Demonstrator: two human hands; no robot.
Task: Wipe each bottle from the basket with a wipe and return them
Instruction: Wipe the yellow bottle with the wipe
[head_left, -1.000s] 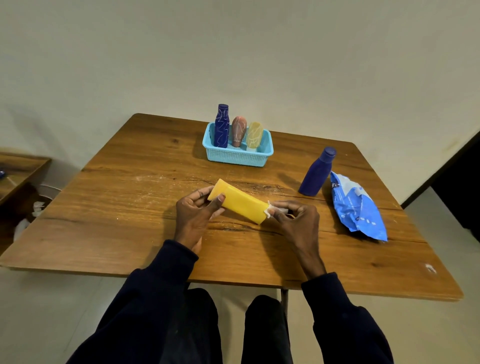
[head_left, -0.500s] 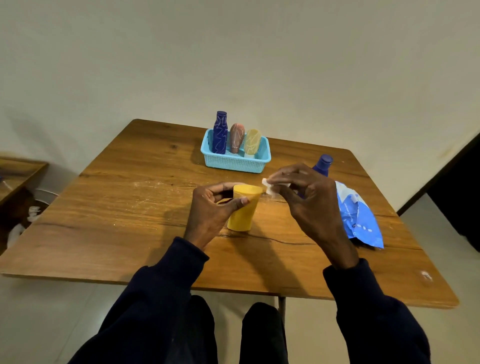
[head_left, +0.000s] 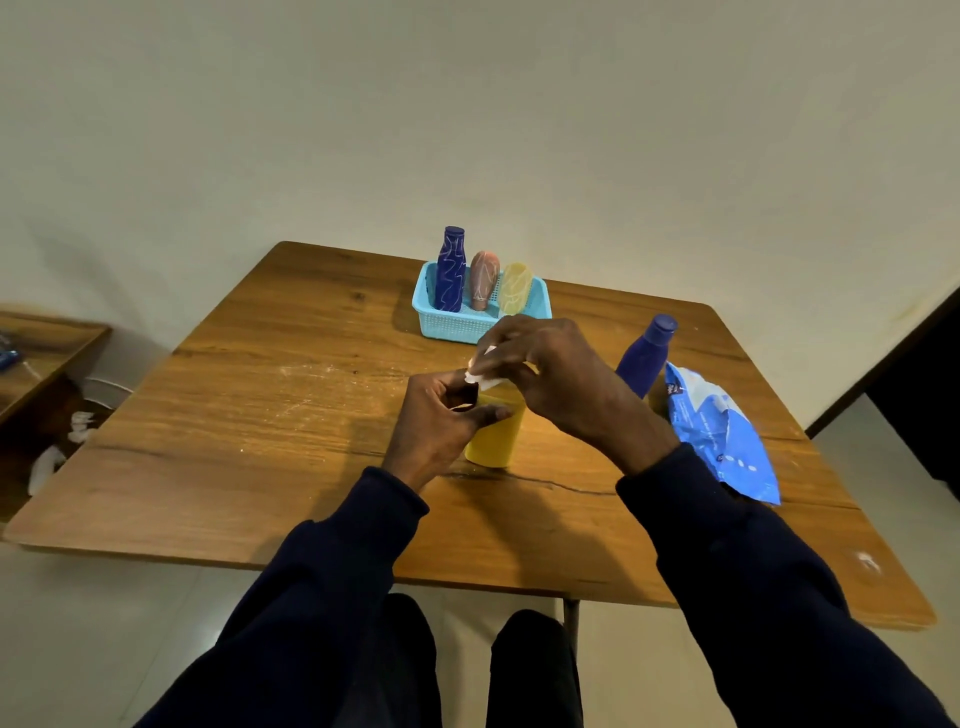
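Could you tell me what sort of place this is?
Probably a plain room at home: a wooden table against a bare wall, a tiled floor, and a second table at the left.

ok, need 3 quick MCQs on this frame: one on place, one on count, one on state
1. Where is the plain blue bottle?
A. in the basket
B. on the table beside the blue pack
C. in the left hand

2. How many bottles stand in the basket?
A. two
B. three
C. five

3. The yellow bottle is:
A. lying flat
B. upright on the table
C. lifted above the basket

Key:
1 B, the plain blue bottle stands next to the blue pack.
2 B, three bottles stand in the basket.
3 B, the yellow bottle stands on end, the left hand gripping it.
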